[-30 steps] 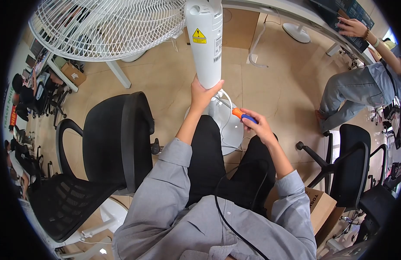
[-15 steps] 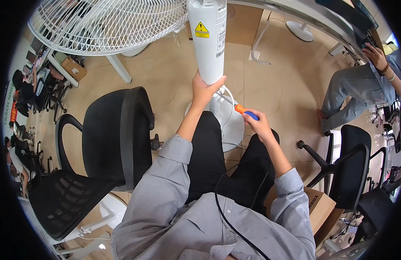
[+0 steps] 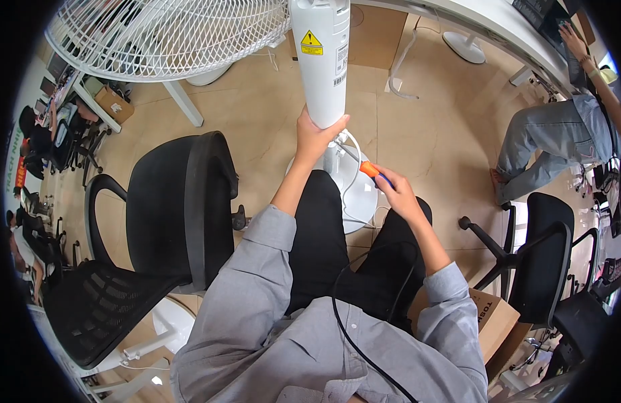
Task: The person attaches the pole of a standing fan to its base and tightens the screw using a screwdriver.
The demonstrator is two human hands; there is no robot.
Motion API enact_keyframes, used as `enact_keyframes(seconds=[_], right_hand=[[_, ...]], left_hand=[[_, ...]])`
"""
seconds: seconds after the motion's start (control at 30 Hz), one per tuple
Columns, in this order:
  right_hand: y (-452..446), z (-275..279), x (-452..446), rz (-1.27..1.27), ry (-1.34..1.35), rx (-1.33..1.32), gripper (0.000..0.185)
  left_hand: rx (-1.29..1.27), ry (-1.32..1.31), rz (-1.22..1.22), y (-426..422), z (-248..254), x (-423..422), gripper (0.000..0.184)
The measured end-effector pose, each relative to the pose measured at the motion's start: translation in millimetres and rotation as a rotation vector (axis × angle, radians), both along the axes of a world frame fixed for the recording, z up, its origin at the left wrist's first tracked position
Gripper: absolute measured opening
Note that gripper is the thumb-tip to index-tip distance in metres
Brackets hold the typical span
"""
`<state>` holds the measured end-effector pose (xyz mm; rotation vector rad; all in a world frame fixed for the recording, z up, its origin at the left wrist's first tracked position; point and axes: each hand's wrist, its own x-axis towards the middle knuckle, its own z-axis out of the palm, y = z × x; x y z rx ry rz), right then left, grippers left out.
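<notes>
My left hand (image 3: 315, 140) is wrapped round the lower end of a white fan body (image 3: 322, 74), which carries a yellow warning label. To the right, my right hand (image 3: 395, 191) grips a screwdriver (image 3: 369, 168) with an orange and blue handle. Its shaft points up and left to the underside of the fan body, where the tip is hidden. A white cable (image 3: 355, 151) hangs beside the shaft. Below, between my knees, is the round white stand base (image 3: 361, 200). The white wire fan cage (image 3: 169, 40) spreads out at the upper left.
Black chairs stand at left (image 3: 163, 208) and right (image 3: 542, 262). A cardboard box (image 3: 495, 322) lies by my right side. Another person (image 3: 545, 138) sits at the white desk (image 3: 488, 23) at upper right. A black cord crosses my lap.
The fan body shifted slightly upward in view over the last second. My right hand has turned on the screwdriver handle, covering more of its blue part. The other person's hand moved at the desk.
</notes>
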<state>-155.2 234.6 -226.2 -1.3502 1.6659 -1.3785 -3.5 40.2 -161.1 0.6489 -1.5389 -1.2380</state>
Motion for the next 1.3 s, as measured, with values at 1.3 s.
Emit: enact_keyframes(seconds=[1.3], right_hand=[[-2.4,16.8,-2.3,-0.135,1.331,-0.366,0.051]], left_hand=[[0.023,0.014,-0.040,-3.3,1.0,2.1,0.037]])
